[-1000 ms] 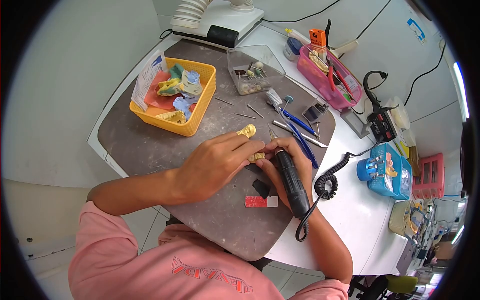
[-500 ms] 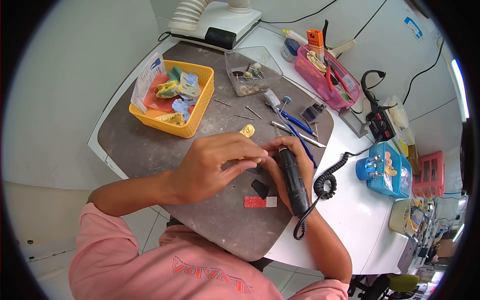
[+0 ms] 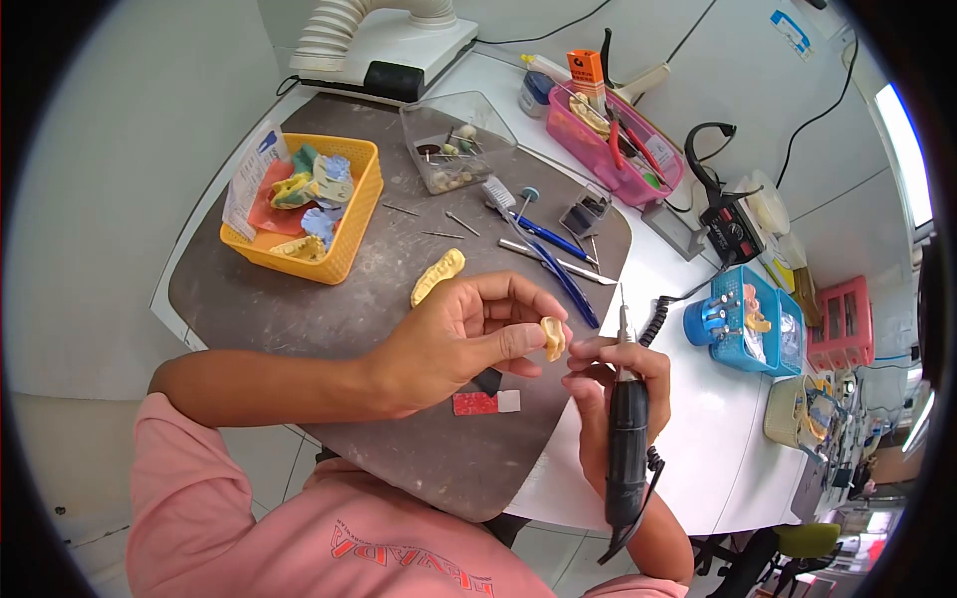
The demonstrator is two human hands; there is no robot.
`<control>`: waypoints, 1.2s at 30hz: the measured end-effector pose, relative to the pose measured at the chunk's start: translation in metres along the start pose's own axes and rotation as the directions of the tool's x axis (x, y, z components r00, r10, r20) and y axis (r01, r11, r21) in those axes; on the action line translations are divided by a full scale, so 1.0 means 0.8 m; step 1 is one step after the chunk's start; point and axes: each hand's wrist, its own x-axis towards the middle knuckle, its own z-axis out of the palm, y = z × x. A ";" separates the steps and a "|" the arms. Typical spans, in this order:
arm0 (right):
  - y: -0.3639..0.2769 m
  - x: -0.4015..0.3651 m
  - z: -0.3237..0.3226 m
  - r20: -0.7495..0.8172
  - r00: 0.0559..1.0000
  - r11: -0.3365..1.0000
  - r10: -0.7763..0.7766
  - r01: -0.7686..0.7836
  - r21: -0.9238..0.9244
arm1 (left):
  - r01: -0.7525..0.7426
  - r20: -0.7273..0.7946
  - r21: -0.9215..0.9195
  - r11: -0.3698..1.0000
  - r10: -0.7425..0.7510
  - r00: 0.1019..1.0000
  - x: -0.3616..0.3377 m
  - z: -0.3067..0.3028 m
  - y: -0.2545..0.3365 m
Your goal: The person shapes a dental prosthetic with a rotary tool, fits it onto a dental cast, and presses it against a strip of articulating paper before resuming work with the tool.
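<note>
Between thumb and fingers, my left hand (image 3: pixel 469 334) holds a small cream dental piece (image 3: pixel 553 339) over the dark work mat. Just to its right, my right hand (image 3: pixel 628 384) is closed around a black handpiece (image 3: pixel 626 439), whose thin metal tip points up and away from me. A yellow dental cast (image 3: pixel 438 276) lies on the mat (image 3: pixel 299 344) beyond my left hand. Below my left hand are a red and white strip (image 3: pixel 485 403) and a black scrap partly hidden by the fingers.
A yellow basket (image 3: pixel 344 234) of casts stands at the left, a clear box (image 3: pixel 459 149) of burs behind. Blue-handled tools (image 3: pixel 553 239) lie right of centre. Farther right are a pink basket (image 3: pixel 588 145), a black control unit (image 3: pixel 733 234) and a blue basket (image 3: pixel 748 319).
My hands have moved apart, and the right one has swung the handpiece more upright and to the right. The small piece and more of the yellow cast now show. The view has shifted slightly.
</note>
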 end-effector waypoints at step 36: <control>0.010 -0.008 -0.041 0.206 0.970 0.972 -0.127 0.163 -0.171 | 0.336 0.194 -0.225 0.915 -0.296 0.935 0.006 -0.021 -0.034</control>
